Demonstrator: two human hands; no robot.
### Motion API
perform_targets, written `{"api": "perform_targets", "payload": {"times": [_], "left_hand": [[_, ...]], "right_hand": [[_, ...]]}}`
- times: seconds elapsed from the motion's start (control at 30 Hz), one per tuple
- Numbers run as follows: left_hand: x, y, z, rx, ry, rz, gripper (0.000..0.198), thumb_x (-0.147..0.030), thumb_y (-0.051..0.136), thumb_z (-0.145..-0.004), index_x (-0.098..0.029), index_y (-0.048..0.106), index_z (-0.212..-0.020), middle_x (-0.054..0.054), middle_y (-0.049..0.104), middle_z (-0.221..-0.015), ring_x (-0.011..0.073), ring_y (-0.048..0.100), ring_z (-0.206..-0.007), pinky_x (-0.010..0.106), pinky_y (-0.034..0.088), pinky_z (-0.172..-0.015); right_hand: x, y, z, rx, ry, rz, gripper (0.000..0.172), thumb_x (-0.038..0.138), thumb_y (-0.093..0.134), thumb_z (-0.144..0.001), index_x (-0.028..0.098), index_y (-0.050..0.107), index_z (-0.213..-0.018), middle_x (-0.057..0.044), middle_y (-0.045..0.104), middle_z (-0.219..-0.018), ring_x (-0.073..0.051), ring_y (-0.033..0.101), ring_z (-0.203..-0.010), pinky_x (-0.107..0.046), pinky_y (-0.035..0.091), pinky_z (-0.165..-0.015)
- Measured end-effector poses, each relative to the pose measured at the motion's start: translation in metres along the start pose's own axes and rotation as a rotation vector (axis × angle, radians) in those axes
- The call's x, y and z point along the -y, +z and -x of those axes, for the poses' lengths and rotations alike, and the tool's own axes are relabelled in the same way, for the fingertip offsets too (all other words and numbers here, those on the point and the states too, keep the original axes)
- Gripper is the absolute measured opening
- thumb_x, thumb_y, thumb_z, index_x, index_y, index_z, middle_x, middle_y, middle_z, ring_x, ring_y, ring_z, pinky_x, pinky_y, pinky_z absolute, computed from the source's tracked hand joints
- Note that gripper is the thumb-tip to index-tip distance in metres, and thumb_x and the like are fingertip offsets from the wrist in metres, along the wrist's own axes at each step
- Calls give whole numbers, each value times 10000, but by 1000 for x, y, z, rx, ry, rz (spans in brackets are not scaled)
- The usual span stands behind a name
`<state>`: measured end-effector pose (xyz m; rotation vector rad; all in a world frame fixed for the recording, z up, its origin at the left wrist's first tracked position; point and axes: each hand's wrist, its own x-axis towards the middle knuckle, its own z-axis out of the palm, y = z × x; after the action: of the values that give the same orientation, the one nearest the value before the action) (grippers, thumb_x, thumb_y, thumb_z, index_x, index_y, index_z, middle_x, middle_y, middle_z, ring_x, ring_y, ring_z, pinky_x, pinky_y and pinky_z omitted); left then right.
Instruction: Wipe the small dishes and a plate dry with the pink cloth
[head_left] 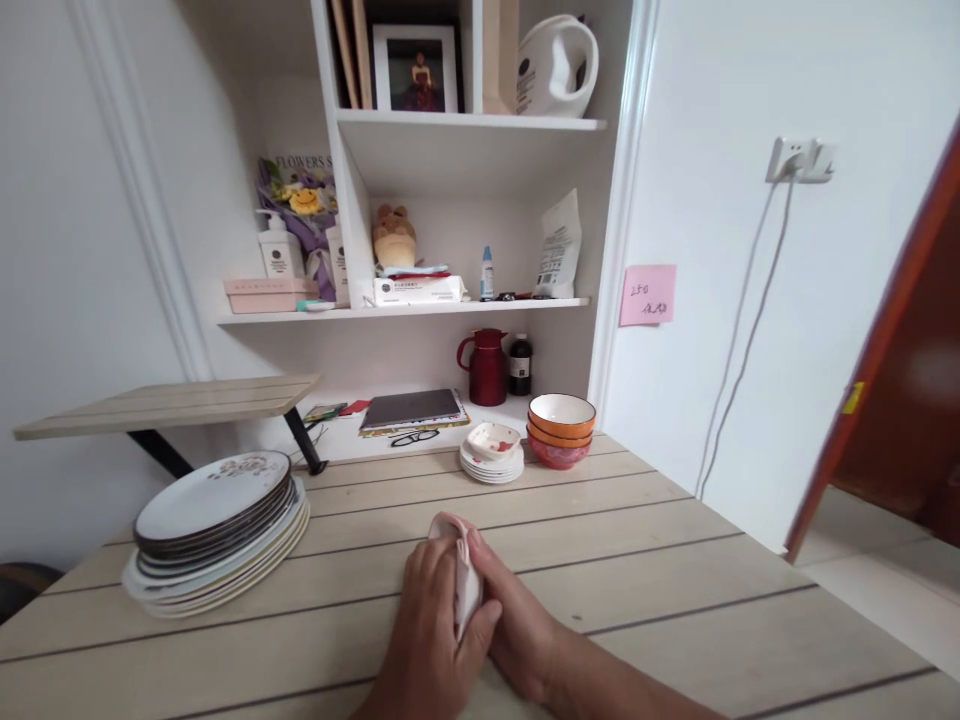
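Note:
Near the table's front, both of my hands are closed together around a pale pinkish, folded piece that looks like a cloth [469, 588]. My left hand [427, 610] lies over its left side, fingers bent across it and thumb reaching toward the right hand. From the right, my right hand [521, 620] grips it, with a finger along the upper edge. Whether anything is wrapped inside the folds is hidden by my fingers. Beyond the hands is a stack of small white saucers [492, 472] topped by a small square dish [493, 440] with red patterns.
Orange and red bowls [561, 435] are stacked right of the saucers. A tall pile of plates [217, 520] stands at left, beside a raised wooden stand [172, 405]. Behind lie eyeglasses [415, 438] and a dark laptop-like slab [412, 406], near a red thermos jug [487, 368].

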<state>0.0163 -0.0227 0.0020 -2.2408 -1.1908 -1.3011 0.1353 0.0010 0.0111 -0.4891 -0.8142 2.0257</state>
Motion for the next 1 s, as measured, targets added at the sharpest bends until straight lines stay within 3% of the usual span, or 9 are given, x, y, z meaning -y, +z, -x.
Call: {"api": "perform_targets", "payload": {"times": [0.13,0.27,0.4,0.53,0.67,0.73,0.83,0.9,1.0], "left_hand": [[-1,-2,-1,64,164,-22,391,-314,621,-844,-206,538,-1210,122,605,-1207,281,567,-1131,454,504,-930],[-4,-3,-7,10,193,-124,276,-222,605,-827,-243,615,-1101,97,598,-1248,291,530,-1188,469,471,-964],[-7,-6,-13,-6,223,-57,211,-201,584,-831,-224,632,-1035,88,654,-1125,260,594,-1083,422,509,-918],[-4,-6,-10,45,123,96,211,-197,547,-878,-223,601,-1080,77,669,-1067,221,639,-991,372,553,-861],[5,4,1,-25,-229,208,253,-233,477,-934,-220,524,-1182,105,653,-1120,229,646,-1028,384,574,-832],[8,9,6,-24,-346,239,261,-242,459,-944,-215,504,-1200,126,637,-1174,241,644,-1057,397,577,-829],[7,13,9,2,-308,241,317,-227,483,-926,-216,482,-1243,143,614,-1221,263,623,-1109,427,562,-869],[3,13,7,16,-214,210,376,-200,513,-899,-211,461,-1271,146,615,-1203,274,614,-1115,443,556,-877],[-3,13,1,24,-86,115,423,-137,518,-865,-197,443,-1277,141,617,-1165,274,612,-1087,455,550,-876]], "right_hand": [[3,1,-1,13,107,-101,704,804,421,-778,158,675,-895,-74,703,-831,-221,643,-862,-309,461,-823],[7,-1,-5,-23,153,-111,690,824,407,-764,186,662,-821,-19,649,-649,-169,591,-616,-263,431,-626],[12,-3,-10,2,280,-73,730,854,380,-744,173,643,-764,3,566,-524,-148,511,-496,-261,391,-577],[16,-3,-9,50,333,-75,752,847,353,-764,156,645,-815,-1,589,-571,-140,520,-517,-255,401,-596],[11,0,-4,191,106,-126,489,613,543,-863,165,628,-1041,-42,694,-854,-177,626,-805,-275,435,-789],[6,2,-4,199,23,-156,403,516,622,-854,226,587,-1132,-27,700,-972,-188,627,-924,-296,421,-870],[1,3,-3,117,-22,-154,372,466,657,-842,304,557,-1162,25,702,-954,-176,628,-938,-312,403,-923],[0,4,-1,28,18,-90,374,544,615,-844,276,593,-1104,20,705,-868,-190,635,-903,-322,409,-913],[3,5,1,-67,112,-9,541,699,489,-829,197,648,-952,-23,702,-775,-227,642,-874,-337,429,-872]]}}
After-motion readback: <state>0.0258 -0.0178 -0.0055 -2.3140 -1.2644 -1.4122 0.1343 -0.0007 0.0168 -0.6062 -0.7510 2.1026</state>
